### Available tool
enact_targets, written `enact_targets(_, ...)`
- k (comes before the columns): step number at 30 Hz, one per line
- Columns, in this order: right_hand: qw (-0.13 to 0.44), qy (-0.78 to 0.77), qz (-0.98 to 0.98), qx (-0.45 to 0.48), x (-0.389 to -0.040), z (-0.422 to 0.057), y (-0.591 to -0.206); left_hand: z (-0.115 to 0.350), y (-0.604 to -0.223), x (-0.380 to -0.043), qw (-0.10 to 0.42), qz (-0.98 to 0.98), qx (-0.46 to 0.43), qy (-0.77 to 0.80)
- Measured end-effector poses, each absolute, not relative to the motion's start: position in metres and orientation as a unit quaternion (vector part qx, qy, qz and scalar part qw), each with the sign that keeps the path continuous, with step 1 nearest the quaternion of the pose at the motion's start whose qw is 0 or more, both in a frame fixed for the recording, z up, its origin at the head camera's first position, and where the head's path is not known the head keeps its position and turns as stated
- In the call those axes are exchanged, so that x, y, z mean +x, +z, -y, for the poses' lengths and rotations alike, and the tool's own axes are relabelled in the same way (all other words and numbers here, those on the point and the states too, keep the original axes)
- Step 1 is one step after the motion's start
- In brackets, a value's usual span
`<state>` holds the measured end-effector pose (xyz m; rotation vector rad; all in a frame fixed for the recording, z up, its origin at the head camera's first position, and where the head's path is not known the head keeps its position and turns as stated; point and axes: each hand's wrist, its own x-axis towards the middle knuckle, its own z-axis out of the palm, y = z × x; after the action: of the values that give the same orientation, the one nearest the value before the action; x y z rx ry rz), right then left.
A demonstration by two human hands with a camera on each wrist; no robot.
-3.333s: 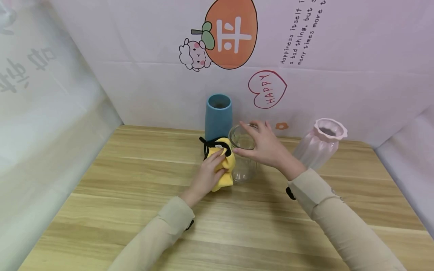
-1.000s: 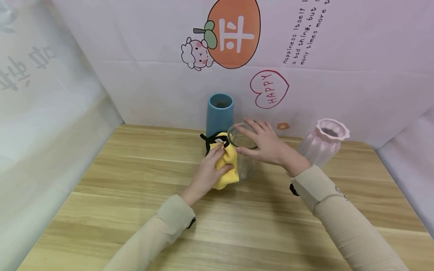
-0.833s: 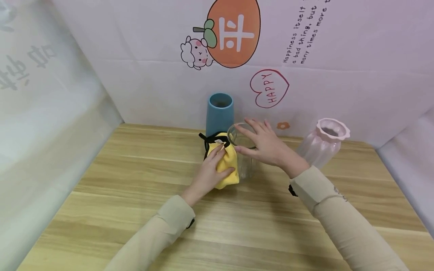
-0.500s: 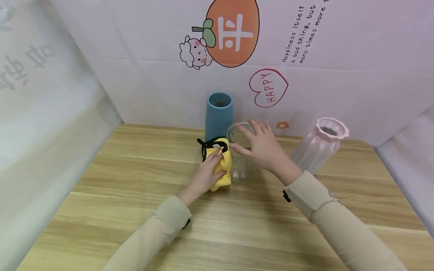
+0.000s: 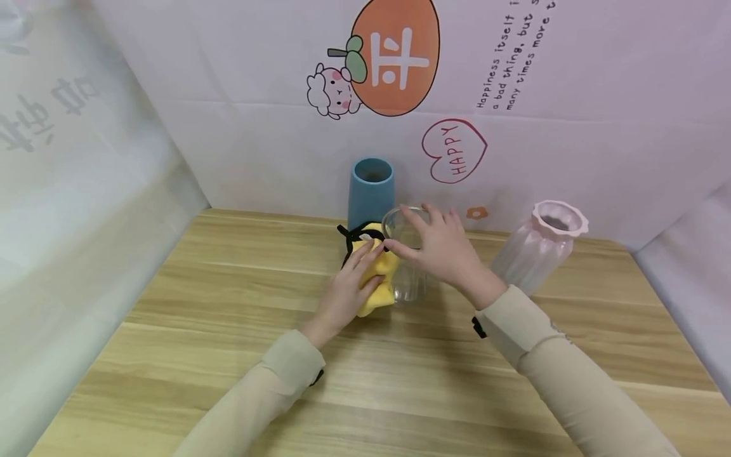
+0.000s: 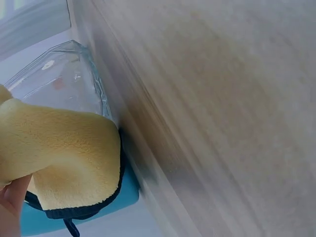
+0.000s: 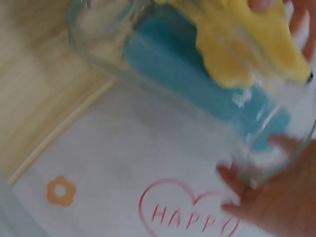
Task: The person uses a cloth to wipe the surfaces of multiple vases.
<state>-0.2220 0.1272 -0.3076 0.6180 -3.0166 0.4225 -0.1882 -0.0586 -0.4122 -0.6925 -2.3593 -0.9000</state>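
My left hand [image 5: 341, 298] holds a yellow cloth [image 5: 381, 293] with black edging against the left side of a clear glass vase [image 5: 408, 285]. In the left wrist view, the fuzzy cloth [image 6: 74, 143] is bunched beside the ribbed glass, with only part of the hand showing. My right hand [image 5: 448, 254] grips the vase near its round rim, thumb on the near left side and fingers across the far side. The right wrist view, a little blurred, shows that hand [image 7: 276, 197] at the vase's mouth. The vase's base is near the tabletop; contact is unclear.
A blue vase [image 5: 371, 200] stands behind the cloth, close to the back wall sheet [image 5: 257, 158]. To the right, a pale pink fluted vase [image 5: 528, 257] stands partly behind the right forearm. Wooden tabletop [image 5: 400, 393] spreads in front.
The cloth shifts slightly back and forth along the glass, most recently a little up and right. My right thumb has moved left along the rim. The blue and pink vases stay put.
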Motion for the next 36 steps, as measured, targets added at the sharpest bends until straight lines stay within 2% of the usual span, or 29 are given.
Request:
enact_targets(9, -0.029, 0.173, 0.951, 0.254, -0.234, -0.143, -0.313, 0.056, -0.415, -0.187, 0.201, 0.893, -0.265, -0.302)
enact_targets(15, -0.015, 0.162, 0.957, 0.240, -0.232, -0.139, -0.313, 0.058, -0.420, -0.189, 0.166, 0.906, -0.256, -0.293)
enact_targets(21, 0.032, 0.152, 0.966, 0.208, -0.228, -0.134, -0.312, 0.063, -0.425, -0.191, 0.123, 0.919, -0.252, -0.276)
enact_targets(25, 0.030, 0.156, 0.967, 0.196, -0.229, -0.135, -0.310, 0.064, -0.426, -0.191, 0.124, 0.917, -0.241, -0.292)
enact_targets(32, -0.059, 0.199, 0.947, 0.246, -0.240, -0.154, -0.307, 0.057, -0.411, -0.193, 0.147, 0.876, -0.196, -0.415)
enact_targets(36, -0.054, 0.200, 0.941, 0.266, -0.243, -0.159, -0.307, 0.051, -0.404, -0.193, 0.155, 0.878, -0.198, -0.407)
